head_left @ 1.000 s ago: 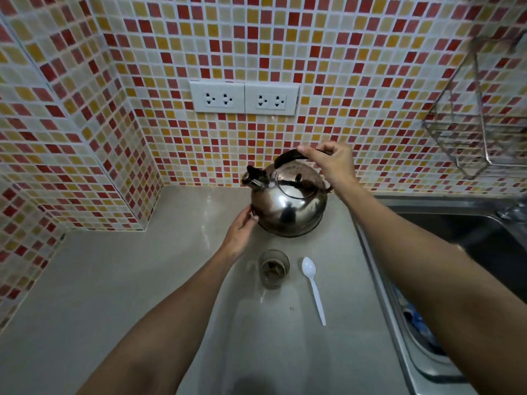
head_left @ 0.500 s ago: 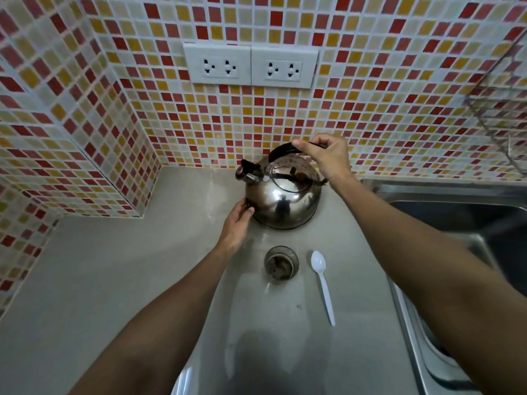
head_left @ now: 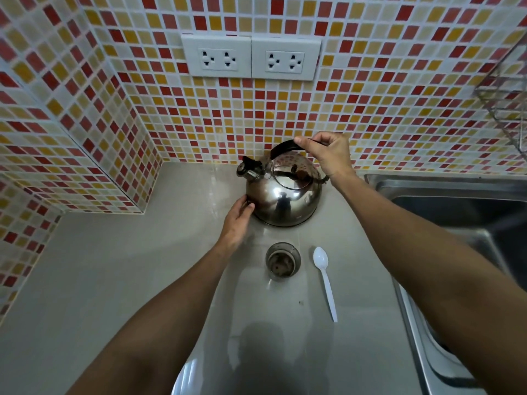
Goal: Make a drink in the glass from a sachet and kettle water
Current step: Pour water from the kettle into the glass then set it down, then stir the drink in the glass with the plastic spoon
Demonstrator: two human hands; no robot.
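Observation:
A shiny steel kettle (head_left: 285, 198) with a black handle and a capped spout pointing left stands on the grey counter near the tiled wall. My right hand (head_left: 328, 153) grips the black handle from above. My left hand (head_left: 236, 220) rests flat against the kettle's lower left side, fingers spread. In front of the kettle stands a small clear glass (head_left: 283, 261) with brown powder at its bottom. A white plastic spoon (head_left: 325, 280) lies just right of the glass, bowl toward the wall. No sachet is in view.
A steel sink (head_left: 445, 212) takes up the right side, its rim (head_left: 410, 323) running along the counter. A wire rack (head_left: 504, 98) hangs on the wall at upper right. Two white sockets (head_left: 251, 57) sit above the kettle. The tiled wall juts out at left.
The view has shifted closer and downward. Both hands stay on the kettle, which sits in nearly the same spot behind the glass.

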